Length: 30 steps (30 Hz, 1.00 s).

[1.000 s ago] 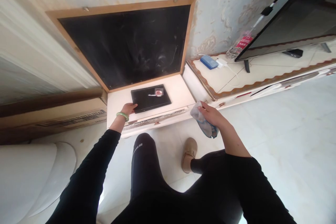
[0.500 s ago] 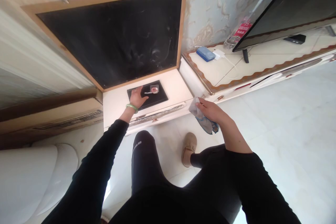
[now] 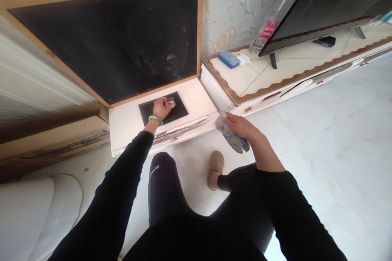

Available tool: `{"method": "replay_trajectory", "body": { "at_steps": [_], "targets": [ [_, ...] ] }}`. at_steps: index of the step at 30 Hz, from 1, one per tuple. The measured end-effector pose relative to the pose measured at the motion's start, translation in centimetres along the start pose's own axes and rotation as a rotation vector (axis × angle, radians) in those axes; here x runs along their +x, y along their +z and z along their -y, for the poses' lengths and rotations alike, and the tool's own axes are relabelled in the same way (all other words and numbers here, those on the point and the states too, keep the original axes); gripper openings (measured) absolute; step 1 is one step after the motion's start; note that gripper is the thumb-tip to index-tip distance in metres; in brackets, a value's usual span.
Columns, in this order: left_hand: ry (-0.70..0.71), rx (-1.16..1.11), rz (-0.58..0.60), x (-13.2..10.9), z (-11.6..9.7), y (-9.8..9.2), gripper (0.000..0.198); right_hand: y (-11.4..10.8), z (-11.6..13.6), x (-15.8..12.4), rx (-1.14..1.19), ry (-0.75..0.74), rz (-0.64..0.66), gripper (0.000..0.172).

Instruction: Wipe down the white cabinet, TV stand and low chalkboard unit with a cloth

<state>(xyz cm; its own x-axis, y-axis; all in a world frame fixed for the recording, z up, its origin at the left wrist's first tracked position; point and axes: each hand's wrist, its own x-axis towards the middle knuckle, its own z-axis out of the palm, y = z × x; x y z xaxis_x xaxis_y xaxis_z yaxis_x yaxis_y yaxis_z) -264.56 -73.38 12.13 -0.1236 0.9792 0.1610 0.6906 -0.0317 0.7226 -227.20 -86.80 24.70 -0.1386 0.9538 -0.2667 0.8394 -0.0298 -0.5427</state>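
Observation:
My left hand (image 3: 161,108), with a green bangle at the wrist, has its fingers closed round the edge of a small clear box (image 3: 170,102) with something pinkish inside. The box is over a black tray (image 3: 181,109) on a white cabinet (image 3: 122,130). In front of the cabinet's right end, my right hand (image 3: 240,125) grips a crumpled grey cloth (image 3: 234,140) with blue edging, which hangs below the fingers.
A wood-framed blackboard (image 3: 122,36) leans behind the tray. On the right, a television (image 3: 321,8), a bottle (image 3: 265,36) and a blue device (image 3: 229,59) stand on a low cabinet. A cardboard box (image 3: 61,147) lies left.
My left hand has moved right across the tray and closed on the small clear box. My right hand still holds the cloth. The whole view has shifted a little.

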Motion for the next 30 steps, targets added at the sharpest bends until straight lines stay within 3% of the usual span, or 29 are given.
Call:
{"method": "replay_trajectory", "body": {
  "at_steps": [4,9,12,15,19,23,27,30],
  "targets": [
    [0.022,-0.144,-0.211,-3.1,3.6,-2.6,0.044,-0.2,0.1,0.3,-0.031,-0.023,0.002,0.038],
    [-0.020,-0.255,-0.432,-9.8,8.7,-6.5,0.048,0.4,-0.2,1.6,-0.099,-0.055,0.003,0.034],
    [-0.062,-0.363,-0.437,-13.1,10.0,-7.1,0.051,1.7,-0.5,3.2,-0.114,-0.100,-0.035,0.032],
    [-0.037,-0.425,-0.363,-15.0,10.1,-6.8,0.056,4.0,0.5,5.2,-0.074,-0.152,-0.140,0.033],
    [-0.016,-0.503,-0.295,-16.0,9.8,-6.1,0.060,8.6,5.5,8.1,0.022,-0.284,-0.326,0.038],
    [-0.007,-0.494,-0.290,-16.6,10.0,-5.8,0.059,14.7,13.5,11.1,0.022,-0.485,-0.318,0.049],
    [0.104,-0.257,-0.277,-17.2,10.7,-5.9,0.055,21.1,19.8,13.6,-0.089,-0.738,-0.143,0.051],
    [0.164,-0.130,-0.251,-17.5,11.1,-5.8,0.052,24.2,21.3,15.0,-0.227,-0.831,0.047,0.047]
  ]
}}
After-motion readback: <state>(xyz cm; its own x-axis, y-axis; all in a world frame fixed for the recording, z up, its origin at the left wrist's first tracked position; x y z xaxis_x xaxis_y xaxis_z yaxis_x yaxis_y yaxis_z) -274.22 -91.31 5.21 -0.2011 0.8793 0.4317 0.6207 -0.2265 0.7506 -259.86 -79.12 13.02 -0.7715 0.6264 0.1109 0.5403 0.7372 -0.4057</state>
